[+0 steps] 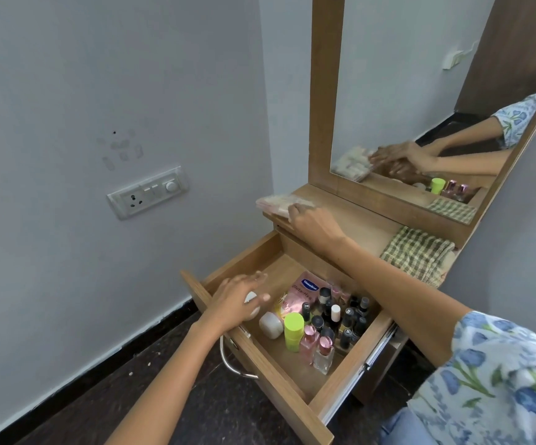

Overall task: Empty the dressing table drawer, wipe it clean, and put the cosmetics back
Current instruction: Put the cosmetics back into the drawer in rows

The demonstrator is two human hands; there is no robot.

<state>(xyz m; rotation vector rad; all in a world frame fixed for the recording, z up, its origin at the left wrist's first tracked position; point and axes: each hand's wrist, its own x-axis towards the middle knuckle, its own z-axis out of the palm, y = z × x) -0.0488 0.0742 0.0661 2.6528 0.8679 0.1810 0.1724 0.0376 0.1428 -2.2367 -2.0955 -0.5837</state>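
The wooden drawer (253,354) of the dressing table stands pulled out. It holds a pink Vaseline box (305,290), a white jar (271,324), a lime-capped bottle (293,330), pink perfume bottles (316,346) and several dark nail polish bottles (350,319). My left hand (237,300) reaches into the drawer's left side, fingers curled around a white round container (251,303). My right hand (311,221) rests on a clear packet of pale items (276,202) at the left end of the tabletop.
A green checked cloth (417,255) lies folded on the tabletop's right end. The mirror (420,91) stands behind the tabletop. A switch plate (147,191) is on the left wall. The drawer's metal handle (231,361) juts out over dark floor.
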